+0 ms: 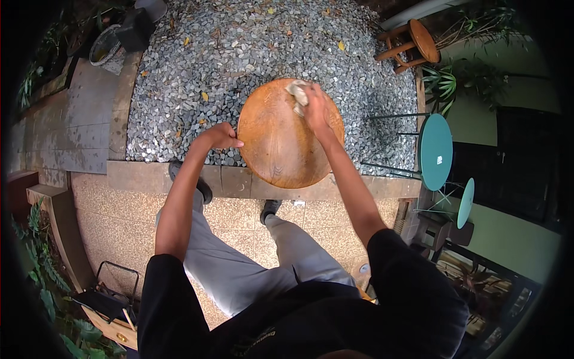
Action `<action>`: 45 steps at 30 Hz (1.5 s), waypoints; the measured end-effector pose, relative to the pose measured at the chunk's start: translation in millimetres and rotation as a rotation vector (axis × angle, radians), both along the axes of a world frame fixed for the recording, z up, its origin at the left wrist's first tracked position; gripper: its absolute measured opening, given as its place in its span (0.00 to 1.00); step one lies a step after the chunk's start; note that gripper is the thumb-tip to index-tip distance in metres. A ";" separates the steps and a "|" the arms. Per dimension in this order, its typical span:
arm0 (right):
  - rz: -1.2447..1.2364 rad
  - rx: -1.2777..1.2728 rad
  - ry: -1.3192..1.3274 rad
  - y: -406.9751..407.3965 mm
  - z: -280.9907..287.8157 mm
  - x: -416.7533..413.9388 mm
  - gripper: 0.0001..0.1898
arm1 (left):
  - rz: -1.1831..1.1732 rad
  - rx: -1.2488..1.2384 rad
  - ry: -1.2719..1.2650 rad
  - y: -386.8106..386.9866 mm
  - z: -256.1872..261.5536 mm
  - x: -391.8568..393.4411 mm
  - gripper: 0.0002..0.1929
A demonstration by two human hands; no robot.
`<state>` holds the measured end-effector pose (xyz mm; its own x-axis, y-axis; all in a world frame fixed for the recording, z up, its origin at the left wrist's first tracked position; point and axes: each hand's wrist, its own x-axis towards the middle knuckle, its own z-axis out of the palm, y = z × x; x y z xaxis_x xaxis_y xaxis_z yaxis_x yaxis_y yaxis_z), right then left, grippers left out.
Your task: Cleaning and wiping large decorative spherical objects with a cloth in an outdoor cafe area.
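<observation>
A round wooden tabletop or stool seat (278, 139) lies before me, over the gravel and the stone edging. My left hand (223, 136) grips its left rim, with the thumb on the top face. My right hand (316, 107) presses a pale, crumpled cloth (297, 95) on the upper part of the wood. The surface has a shiny patch across the middle. What supports the round wood is hidden beneath it.
Grey gravel (202, 58) spreads beyond the stone edging (143, 179). On the right stand a wooden stool (421, 40), a green round metal table (436, 152) and a smaller green round top (465, 203). A black folding chair (105, 296) is at the lower left, buckets (105, 49) at the upper left.
</observation>
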<state>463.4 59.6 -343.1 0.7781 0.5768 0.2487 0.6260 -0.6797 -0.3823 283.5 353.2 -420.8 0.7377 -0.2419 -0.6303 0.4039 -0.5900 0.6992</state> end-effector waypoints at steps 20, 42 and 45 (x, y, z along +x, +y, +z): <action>0.131 -0.388 0.013 76.6 -7.4 59.3 0.18 | 0.043 -0.119 0.192 -12.4 7.7 9.8 0.17; -0.446 0.577 0.897 -232.9 -56.6 -22.3 0.14 | 0.090 -0.169 -0.054 -17.3 5.1 -3.4 0.11; -0.531 0.771 0.938 -233.6 -66.7 -70.0 0.13 | 0.194 -0.128 -0.093 -16.4 -14.3 -13.5 0.12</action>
